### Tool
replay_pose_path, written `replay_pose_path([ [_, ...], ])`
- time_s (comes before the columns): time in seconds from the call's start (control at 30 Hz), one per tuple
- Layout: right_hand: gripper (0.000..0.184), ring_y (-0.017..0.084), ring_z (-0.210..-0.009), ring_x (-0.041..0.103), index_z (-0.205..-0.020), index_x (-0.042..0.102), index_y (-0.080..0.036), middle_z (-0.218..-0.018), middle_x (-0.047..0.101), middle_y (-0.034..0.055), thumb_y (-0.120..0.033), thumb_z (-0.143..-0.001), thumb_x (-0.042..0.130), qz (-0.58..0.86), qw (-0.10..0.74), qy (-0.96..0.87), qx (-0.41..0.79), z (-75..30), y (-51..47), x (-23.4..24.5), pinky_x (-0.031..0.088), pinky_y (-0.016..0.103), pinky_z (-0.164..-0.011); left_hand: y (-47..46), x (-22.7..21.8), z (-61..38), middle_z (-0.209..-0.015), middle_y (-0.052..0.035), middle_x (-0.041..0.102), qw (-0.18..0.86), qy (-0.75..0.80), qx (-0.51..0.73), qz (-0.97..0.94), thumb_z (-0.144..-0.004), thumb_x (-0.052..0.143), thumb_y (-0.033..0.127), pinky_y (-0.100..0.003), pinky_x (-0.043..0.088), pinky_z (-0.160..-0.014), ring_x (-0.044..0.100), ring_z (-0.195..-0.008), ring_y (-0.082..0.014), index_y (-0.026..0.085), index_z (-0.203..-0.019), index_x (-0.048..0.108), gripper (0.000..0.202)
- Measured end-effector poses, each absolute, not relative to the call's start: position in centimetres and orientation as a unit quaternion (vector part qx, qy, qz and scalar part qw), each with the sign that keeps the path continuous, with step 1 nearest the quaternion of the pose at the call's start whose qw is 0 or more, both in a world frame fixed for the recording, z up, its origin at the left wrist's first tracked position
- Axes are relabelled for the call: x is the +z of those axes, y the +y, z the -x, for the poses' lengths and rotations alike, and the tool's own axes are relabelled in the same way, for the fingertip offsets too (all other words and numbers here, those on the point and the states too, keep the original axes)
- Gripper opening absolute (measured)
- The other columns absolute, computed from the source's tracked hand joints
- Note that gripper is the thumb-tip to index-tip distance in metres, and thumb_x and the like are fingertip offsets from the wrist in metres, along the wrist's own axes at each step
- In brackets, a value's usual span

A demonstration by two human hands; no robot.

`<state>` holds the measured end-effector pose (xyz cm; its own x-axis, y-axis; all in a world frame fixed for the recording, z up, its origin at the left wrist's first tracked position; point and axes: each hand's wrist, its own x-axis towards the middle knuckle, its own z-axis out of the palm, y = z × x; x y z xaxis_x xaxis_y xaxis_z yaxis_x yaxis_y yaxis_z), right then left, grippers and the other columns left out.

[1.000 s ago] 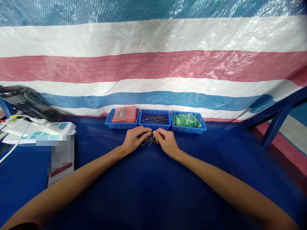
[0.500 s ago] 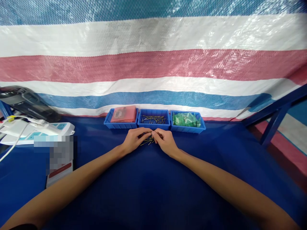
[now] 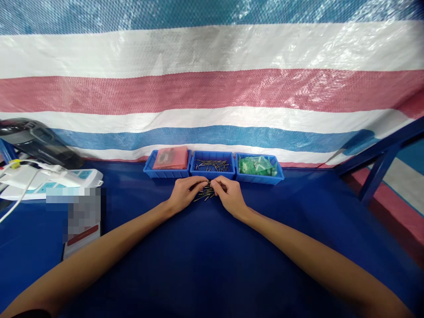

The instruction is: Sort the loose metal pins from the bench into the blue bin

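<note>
Over the blue table, my left hand [image 3: 183, 192] and my right hand [image 3: 230, 194] meet in a pinch, fingertips nearly touching. Short dark-and-brass pieces, apparently thin drill bits [image 3: 209, 182], show between the two sets of fingertips; how many is too small to tell. Just below the fingers lies a small loose pile of drill bits [image 3: 207, 193] on the tabletop, partly covered by my hands. Directly behind, more of the same thin bits [image 3: 212, 165] lie scattered in the middle blue bin [image 3: 213, 174].
The left blue bin [image 3: 167, 173] holds a red flat packet [image 3: 172, 157]; the right bin [image 3: 265, 179] holds green-and-clear plastic bags [image 3: 256, 165]. At left are a power strip [image 3: 89, 176] with plugs, a dark bottle [image 3: 49, 143] and a partly blurred flat object [image 3: 82, 240]. A striped sheet [image 3: 212, 88] hangs behind.
My fingertips have parted slightly, and more of the dark-and-brass pieces shows between them. The bins and the pile look the same.
</note>
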<state>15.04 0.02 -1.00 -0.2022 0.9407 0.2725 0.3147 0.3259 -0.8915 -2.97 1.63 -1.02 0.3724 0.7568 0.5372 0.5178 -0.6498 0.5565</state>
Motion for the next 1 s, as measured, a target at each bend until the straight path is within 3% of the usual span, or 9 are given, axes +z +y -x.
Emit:
replay_pose_path([
  [0.33,0.035,0.010,-0.049,0.039,-0.060,0.049,-0.018,-0.051,0.044,-0.0039,-0.037,-0.089,0.047,0.472,0.423,-0.684,0.361,-15.0,0.4,-1.2,0.030,0.024,-0.051,1.7,-0.5,2.8,-0.063,0.0019,0.063,0.186,0.406,0.349,-0.824,-0.093,0.046,0.031,-0.017,0.044,-0.055,0.056,-0.053,-0.0084,0.015,-0.085,0.065,0.026],
  [1.0,0.038,0.010,-0.049,0.041,-0.061,0.052,-0.018,-0.048,0.045,-0.0040,-0.040,-0.091,0.045,0.472,0.407,-0.683,0.381,-15.0,0.7,-1.3,0.032,0.023,-0.051,1.7,0.0,2.7,-0.058,0.0041,0.055,0.217,0.411,0.326,-0.824,-0.094,0.042,0.032,-0.017,0.038,-0.051,0.048,-0.049,-0.0067,0.015,-0.075,0.059,0.031],
])
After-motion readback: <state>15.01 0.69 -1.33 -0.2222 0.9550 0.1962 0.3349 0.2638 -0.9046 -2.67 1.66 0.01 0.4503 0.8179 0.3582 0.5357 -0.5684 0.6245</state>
